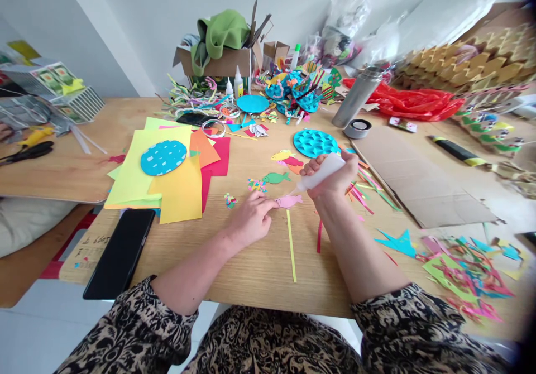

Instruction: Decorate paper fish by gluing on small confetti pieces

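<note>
My right hand (335, 186) is wrapped round a white glue bottle (325, 171), its nozzle tilted down to the left over a pink paper fish (290, 201). With the index finger stretched out, my left hand (252, 217) touches the head end of that fish and presses it to the table. A green paper fish (276, 178) lies just beyond, and a yellow paper fish (283, 155) further back beside red ones. Small coloured paper dots (256, 184) are heaped near my left fingertips. Below the pink fish runs a yellow paper strip (292, 245).
Coloured paper sheets (125, 167) with a blue disc (163, 158) lie left, above a black phone (119, 254). A steel flask (358, 96) stands behind right. Cardboard (422, 178) and paper scraps (464, 273) lie right. Another person's arm (37, 257) is at the left edge.
</note>
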`<state>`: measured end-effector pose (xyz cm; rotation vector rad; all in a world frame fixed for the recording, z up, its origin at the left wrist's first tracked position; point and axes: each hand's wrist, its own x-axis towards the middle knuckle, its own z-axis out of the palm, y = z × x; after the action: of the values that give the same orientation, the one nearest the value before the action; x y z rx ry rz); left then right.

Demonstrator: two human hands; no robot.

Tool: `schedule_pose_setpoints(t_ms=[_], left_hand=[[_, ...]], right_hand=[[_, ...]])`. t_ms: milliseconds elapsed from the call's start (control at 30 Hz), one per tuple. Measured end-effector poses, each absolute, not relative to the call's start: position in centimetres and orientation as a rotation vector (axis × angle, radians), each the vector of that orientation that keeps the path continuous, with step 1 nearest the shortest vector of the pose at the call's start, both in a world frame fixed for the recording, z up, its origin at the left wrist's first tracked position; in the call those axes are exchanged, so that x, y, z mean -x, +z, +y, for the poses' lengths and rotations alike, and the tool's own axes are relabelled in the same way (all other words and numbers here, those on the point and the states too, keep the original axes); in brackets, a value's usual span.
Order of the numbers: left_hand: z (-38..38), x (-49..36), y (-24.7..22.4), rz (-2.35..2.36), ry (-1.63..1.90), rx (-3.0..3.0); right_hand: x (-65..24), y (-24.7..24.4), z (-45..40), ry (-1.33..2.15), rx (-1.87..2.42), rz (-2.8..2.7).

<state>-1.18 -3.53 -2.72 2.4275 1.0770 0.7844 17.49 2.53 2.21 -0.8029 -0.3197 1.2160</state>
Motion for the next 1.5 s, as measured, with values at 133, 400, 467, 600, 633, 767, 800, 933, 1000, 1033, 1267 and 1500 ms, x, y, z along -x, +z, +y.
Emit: schedule_pose_setpoints(t_ms=[133,400,467,600,633,767,800,933,1000,1033,1267,1500], left_hand=[[-3.5,1.2,-2.9,1.076,0.786,-2.423],[-3.4,1.3,-3.1,1.070,0.783,-2.426],[-3.4,1.3,-3.1,1.060,0.791,-2.431],[-3.3,1.3,-3.2,1.043,0.809,-2.440],[-3.3,1.3,-3.2,1.040,0.811,-2.439],[-3.3,1.3,-3.1,1.033,0.824,-2.426],[-3.3,1.3,-3.1,1.030,0.834,-2.423],[-3.3,1.4,-3.0,1.021,0.861,-2.412],[-3.2,1.4,-3.1,1.025,0.859,-2.404],[-3.2,1.4,-3.1,1.027,0.858,-2.402],[-3.2,1.4,-3.2,1.039,0.872,-2.409],[-3.2,1.4,-3.1,1.078,0.832,-2.381]], right_hand=[[-17.5,2.3,2.4,1.229,0.803,-0.315],[-17.5,2.4,2.4,1.244,0.796,-0.309],[-17.6,2.4,2.4,1.250,0.791,-0.304],[-17.7,2.2,2.6,1.234,0.802,-0.270],[-17.8,2.1,2.7,1.223,0.806,-0.251],[-18.1,1.5,3.2,1.186,0.755,-0.183],[-18.2,1.3,3.3,1.194,0.733,-0.185],[-18.5,0.9,3.5,1.288,0.687,-0.221],[-18.6,0.8,3.5,1.314,0.673,-0.213],[-18.7,0.8,3.5,1.324,0.667,-0.201],[-18.8,0.9,3.4,1.299,0.694,-0.099],[-19.1,1.2,2.7,1.353,0.695,-0.171]])
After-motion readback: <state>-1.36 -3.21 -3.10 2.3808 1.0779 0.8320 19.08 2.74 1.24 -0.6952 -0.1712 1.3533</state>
